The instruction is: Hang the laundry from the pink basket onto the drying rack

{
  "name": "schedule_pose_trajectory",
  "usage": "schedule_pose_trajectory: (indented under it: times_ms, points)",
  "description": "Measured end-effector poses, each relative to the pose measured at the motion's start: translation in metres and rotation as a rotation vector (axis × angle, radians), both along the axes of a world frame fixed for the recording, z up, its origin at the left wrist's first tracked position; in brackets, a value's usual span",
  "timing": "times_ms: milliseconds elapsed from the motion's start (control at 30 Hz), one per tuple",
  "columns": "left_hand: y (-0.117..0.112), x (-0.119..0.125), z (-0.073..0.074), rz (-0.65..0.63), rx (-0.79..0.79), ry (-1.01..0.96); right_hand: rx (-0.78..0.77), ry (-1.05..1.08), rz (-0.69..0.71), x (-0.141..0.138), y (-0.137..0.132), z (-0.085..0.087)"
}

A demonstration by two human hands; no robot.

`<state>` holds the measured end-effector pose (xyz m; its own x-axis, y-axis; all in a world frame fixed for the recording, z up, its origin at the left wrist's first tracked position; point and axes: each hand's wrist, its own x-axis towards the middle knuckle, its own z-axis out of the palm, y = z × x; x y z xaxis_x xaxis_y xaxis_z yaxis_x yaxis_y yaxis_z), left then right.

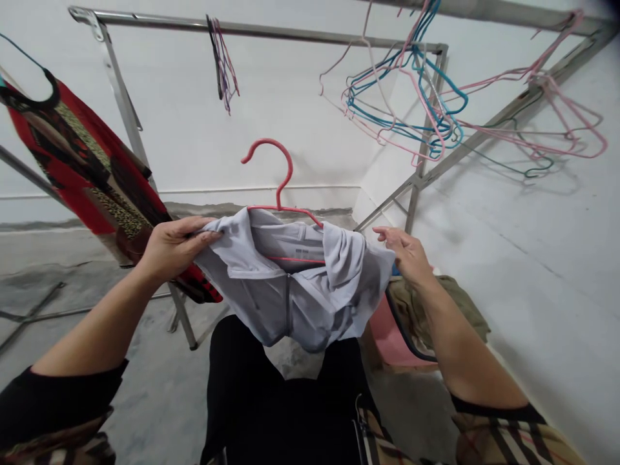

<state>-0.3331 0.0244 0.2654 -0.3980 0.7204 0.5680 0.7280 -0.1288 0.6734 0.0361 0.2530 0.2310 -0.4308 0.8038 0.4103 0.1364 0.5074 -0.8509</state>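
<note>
A light grey zip-up jacket [271, 294] hangs in front of me above my knees, its zipper facing me. Inside its neck sits a red clothes hanger [285, 174], with the hook standing up out of the collar and the lower bar showing across the opening. My left hand [179, 248] is closed on the jacket's left shoulder, thumb on top of the cloth. At the opposite shoulder, my right hand [407, 255] grips the edge of the fabric, its index finger pointing inward. The hanger's arms are mostly hidden under the cloth.
A metal drying rack [184, 24] stands ahead, with pink and blue hangers [402, 103] at the right and several thin hangers [223, 64] farther left. A red patterned garment [92, 174] hangs at left. A pink basket [390, 332] with olive clothing [450, 303] stands by the wall.
</note>
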Motion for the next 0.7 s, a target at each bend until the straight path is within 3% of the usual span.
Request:
schedule_pose_trajectory:
  times_ms: [167, 233, 300, 367, 433, 467, 533, 600, 700]
  points:
    - [0.012, -0.005, -0.003, 0.041, 0.015, -0.008, -0.194, -0.195, 0.485, 0.006, -0.031, 0.017]
    - [0.021, -0.009, -0.002, 0.056, 0.039, 0.011, -0.242, -0.219, 0.589, 0.001, -0.044, 0.017]
    - [0.031, -0.011, -0.001, 0.112, 0.041, 0.078, -0.299, -0.122, 0.596, -0.009, -0.054, 0.013]
    - [0.039, -0.006, 0.001, 0.250, 0.082, 0.150, -0.342, 0.002, 0.545, -0.023, -0.063, 0.009]
    - [0.043, 0.011, 0.003, 0.381, 0.180, 0.145, -0.327, 0.056, 0.477, -0.038, -0.071, 0.011]
    - [0.043, 0.023, 0.003, 0.381, 0.219, 0.094, -0.296, 0.058, 0.450, -0.046, -0.075, 0.014]
    - [0.041, 0.054, 0.002, 0.196, 0.197, -0.108, -0.190, 0.033, 0.402, -0.064, -0.086, 0.021]
    - [0.037, 0.086, 0.000, -0.135, 0.026, -0.323, -0.040, -0.001, 0.360, -0.083, -0.097, 0.025]
    - [0.035, 0.114, -0.001, -0.253, -0.052, -0.492, 0.177, -0.028, 0.300, -0.115, -0.110, 0.018]
